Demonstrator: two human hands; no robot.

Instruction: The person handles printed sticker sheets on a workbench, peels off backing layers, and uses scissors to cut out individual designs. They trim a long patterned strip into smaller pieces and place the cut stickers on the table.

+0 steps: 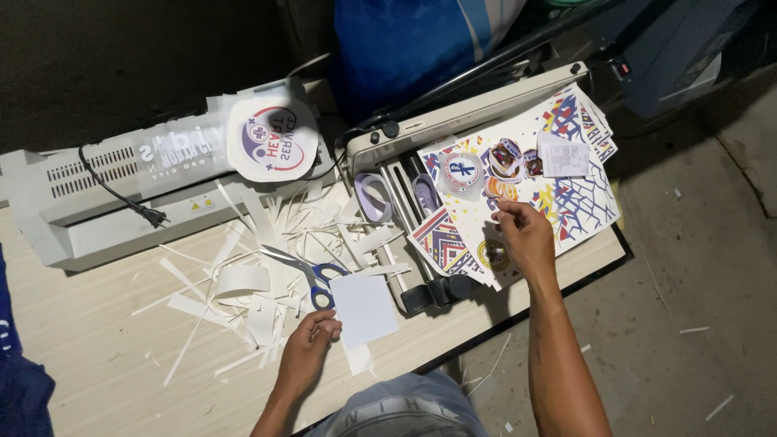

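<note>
- White card (363,308): blank, flat, roughly square sheet with matte surface, lying on the table (89,356) near its front edge, just right of the scissors (312,275).
- Left hand (312,340): fingers curled, fingertips pinching the card's lower left corner; grip grasping the white card.
- Right hand (526,239): resting over the printed sheets (579,202), fingers bent together at a small piece I can't make out (too small to tell); whether its grip is clenched on anything I cannot tell.
- Printed sheets: glossy, stacked and fanned, with red, blue and yellow geometric patterns; several round badge-like cutouts (463,171) lie on top, plus a small white paper slip (565,159).
- Scissors: metal blades, blue plastic handles, lying among the paper scraps (243,283).
- Paper scraps: thin white strips and curled offcuts scattered across the pale wood-grain table.
- Laminator (105,202): long grey plastic box with vent slots, black cord draped over it, a round printed sign (272,137) propped on top.
- Paper cutter (453,113): long pale bar with black knobs, behind the sheets.
</note>
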